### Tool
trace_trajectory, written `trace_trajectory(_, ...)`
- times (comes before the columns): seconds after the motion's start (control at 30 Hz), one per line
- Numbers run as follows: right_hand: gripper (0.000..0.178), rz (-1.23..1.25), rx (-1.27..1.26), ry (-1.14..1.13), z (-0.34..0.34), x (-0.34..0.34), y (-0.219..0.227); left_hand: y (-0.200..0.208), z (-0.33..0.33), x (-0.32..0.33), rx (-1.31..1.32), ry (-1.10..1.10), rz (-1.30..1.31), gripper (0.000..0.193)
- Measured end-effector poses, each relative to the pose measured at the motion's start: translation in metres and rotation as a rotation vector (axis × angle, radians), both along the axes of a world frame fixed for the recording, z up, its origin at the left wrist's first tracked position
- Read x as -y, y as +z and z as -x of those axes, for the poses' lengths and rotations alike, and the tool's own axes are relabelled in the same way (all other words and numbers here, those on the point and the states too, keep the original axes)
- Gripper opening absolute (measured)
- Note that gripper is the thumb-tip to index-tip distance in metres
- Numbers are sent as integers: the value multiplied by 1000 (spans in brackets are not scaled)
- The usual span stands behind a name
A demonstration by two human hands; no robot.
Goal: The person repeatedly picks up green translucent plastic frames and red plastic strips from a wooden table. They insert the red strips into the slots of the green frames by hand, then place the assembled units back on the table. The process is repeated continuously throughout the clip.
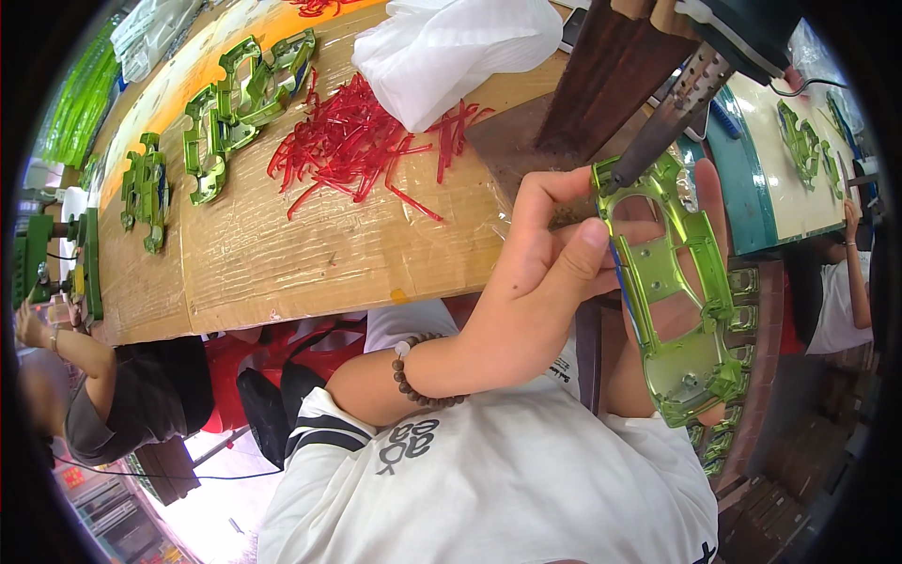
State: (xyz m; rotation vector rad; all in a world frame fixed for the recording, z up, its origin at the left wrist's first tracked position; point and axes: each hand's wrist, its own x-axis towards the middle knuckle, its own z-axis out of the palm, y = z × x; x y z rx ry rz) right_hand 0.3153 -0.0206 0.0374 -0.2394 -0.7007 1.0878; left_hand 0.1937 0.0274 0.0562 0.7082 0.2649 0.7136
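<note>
Both of my hands hold up a translucent green plastic frame (658,273) with large openings and a blue strip along its left edge. My left hand (540,273), a beaded bracelet on its wrist, pinches the upper left edge between thumb and fingers. Behind the frame lies my right hand (671,318), partly hidden, its palm showing through an opening and a finger rising past the right edge. A dark pointed tool (648,141) with a perforated metal sleeve slants down over the frame's upper end. Its tip appears to touch the frame there.
Red plastic strips (348,136) are heaped on the cardboard-covered table (376,254). More green frames (225,113) lie at the left, and a white plastic bag (460,47) at the back. A brown upright post (601,85) stands beside the tool. Other people sit at both sides.
</note>
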Motion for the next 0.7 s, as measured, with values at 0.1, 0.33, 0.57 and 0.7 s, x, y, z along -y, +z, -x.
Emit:
trace_trajectory(0.1,97,50,7,-23,-1,3,1,-2,0,-1,18,-24,-32,30)
trace_trajectory(0.33,88,168,91,-184,-5,9,1,-2,-1,-1,9,-31,-40,31)
trace_trajectory(0.57,79,262,136,-251,-4,12,3,-1,-2,-1,2,-32,-54,31)
trace_trajectory(0.7,75,147,-400,429,-26,0,-13,-5,-1,-2,10,-37,-44,30)
